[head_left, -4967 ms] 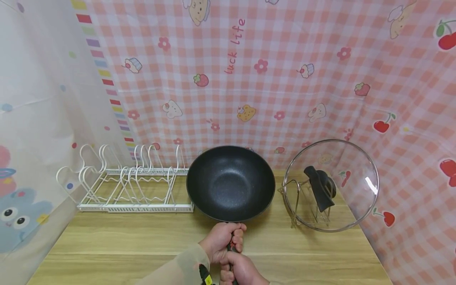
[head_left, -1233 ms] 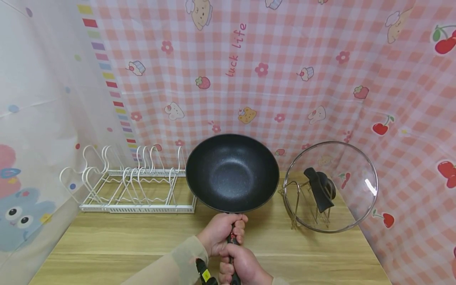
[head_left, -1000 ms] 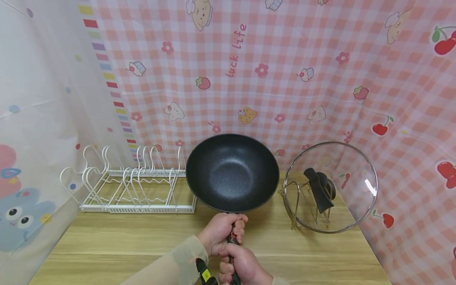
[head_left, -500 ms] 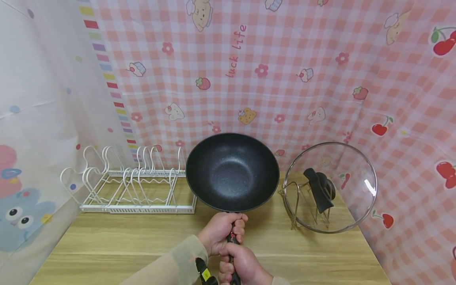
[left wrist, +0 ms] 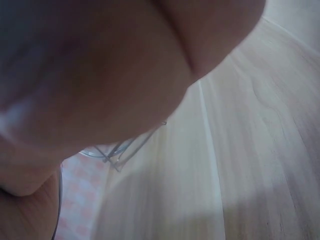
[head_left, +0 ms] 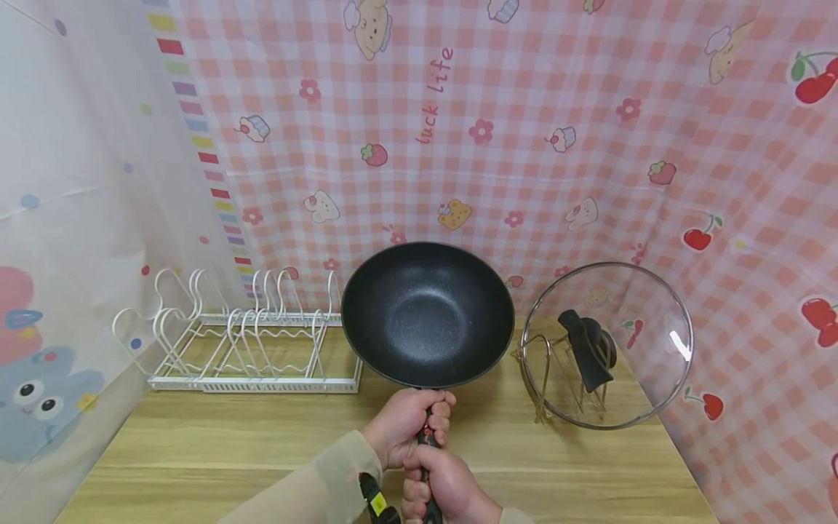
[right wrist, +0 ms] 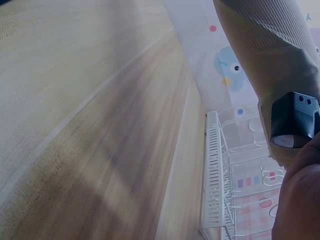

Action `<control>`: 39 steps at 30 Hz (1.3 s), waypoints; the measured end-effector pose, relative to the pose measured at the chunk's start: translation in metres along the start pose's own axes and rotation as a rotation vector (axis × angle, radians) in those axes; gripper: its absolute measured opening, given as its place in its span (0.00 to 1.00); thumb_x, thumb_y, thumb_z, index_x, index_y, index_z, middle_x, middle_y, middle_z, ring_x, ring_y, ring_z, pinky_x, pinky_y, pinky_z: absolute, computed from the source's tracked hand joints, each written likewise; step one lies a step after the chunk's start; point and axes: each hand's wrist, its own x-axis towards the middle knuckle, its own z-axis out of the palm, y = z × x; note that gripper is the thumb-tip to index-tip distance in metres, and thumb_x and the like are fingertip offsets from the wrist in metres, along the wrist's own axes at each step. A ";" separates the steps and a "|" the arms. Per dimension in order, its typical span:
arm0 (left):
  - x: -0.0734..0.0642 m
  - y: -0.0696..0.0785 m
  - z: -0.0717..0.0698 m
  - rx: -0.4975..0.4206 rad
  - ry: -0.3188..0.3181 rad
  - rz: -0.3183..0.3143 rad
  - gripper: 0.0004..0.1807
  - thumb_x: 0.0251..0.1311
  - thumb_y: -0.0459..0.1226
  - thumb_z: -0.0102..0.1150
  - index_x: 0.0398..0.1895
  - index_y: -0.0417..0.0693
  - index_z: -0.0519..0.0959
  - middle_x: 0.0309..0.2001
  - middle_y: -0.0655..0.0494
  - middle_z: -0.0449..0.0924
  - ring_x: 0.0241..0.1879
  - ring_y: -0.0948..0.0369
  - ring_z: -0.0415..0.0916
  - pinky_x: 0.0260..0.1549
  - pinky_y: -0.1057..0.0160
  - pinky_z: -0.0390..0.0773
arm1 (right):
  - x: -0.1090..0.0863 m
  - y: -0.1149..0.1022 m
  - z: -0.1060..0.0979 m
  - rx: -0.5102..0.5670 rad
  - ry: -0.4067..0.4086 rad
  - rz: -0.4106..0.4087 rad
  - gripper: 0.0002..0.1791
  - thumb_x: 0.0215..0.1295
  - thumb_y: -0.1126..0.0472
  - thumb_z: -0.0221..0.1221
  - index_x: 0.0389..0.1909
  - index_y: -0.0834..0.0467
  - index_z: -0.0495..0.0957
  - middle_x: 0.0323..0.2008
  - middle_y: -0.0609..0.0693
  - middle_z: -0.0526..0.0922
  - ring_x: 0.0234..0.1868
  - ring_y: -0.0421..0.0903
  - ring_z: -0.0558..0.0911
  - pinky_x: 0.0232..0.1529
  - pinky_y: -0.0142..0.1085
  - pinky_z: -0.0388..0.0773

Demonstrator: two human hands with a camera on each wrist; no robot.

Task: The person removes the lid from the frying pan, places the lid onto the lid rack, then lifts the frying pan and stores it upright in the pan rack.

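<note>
A black wok (head_left: 428, 320) is at the middle of the head view, its dark, speckled inside tilted toward me. Both hands hold its black handle (head_left: 428, 437). My left hand (head_left: 402, 426) grips the handle close to the pan, fingers curled round it. Just below, my right hand (head_left: 445, 484) wraps the lower part, thumb lying over the top. In the left wrist view, skin of a hand (left wrist: 100, 85) fills the upper left and hides the handle. The right wrist view catches part of a hand (right wrist: 302, 200) and the other arm's sleeve (right wrist: 270, 55).
Left of the wok stands a white wire rack (head_left: 252, 383) with upright loops on the wooden table (head_left: 556, 466). To its right, a glass lid (head_left: 648, 320) with a black knob leans in a small metal stand (head_left: 542, 378). A pink checked cloth (head_left: 524, 167) hangs close behind.
Compared with five seconds ago, the wok is higher in the head view and looks slightly larger. Over the last second it creeps up only a little, with both grips unchanged.
</note>
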 end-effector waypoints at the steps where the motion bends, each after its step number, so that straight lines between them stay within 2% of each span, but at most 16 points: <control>1: 0.000 0.000 0.000 0.001 -0.001 0.001 0.07 0.78 0.35 0.39 0.40 0.48 0.68 0.20 0.68 0.59 0.15 0.73 0.63 0.20 0.76 0.72 | 0.000 0.000 0.000 -0.002 -0.001 -0.002 0.14 0.66 0.59 0.43 0.20 0.45 0.60 0.12 0.36 0.59 0.16 0.34 0.63 0.21 0.25 0.65; 22: -0.004 0.009 0.006 0.015 -0.008 0.008 0.07 0.78 0.35 0.39 0.40 0.48 0.68 0.20 0.69 0.59 0.16 0.73 0.62 0.21 0.76 0.71 | -0.003 -0.006 0.006 -0.049 -0.003 -0.032 0.14 0.66 0.58 0.42 0.19 0.45 0.58 0.12 0.36 0.57 0.15 0.35 0.62 0.22 0.26 0.64; 39: -0.009 0.015 0.014 0.026 -0.004 0.010 0.06 0.77 0.35 0.40 0.40 0.49 0.68 0.20 0.68 0.58 0.16 0.73 0.61 0.21 0.76 0.71 | -0.008 -0.011 0.012 -0.041 0.014 -0.035 0.14 0.66 0.59 0.43 0.20 0.46 0.59 0.12 0.37 0.58 0.15 0.36 0.62 0.21 0.26 0.66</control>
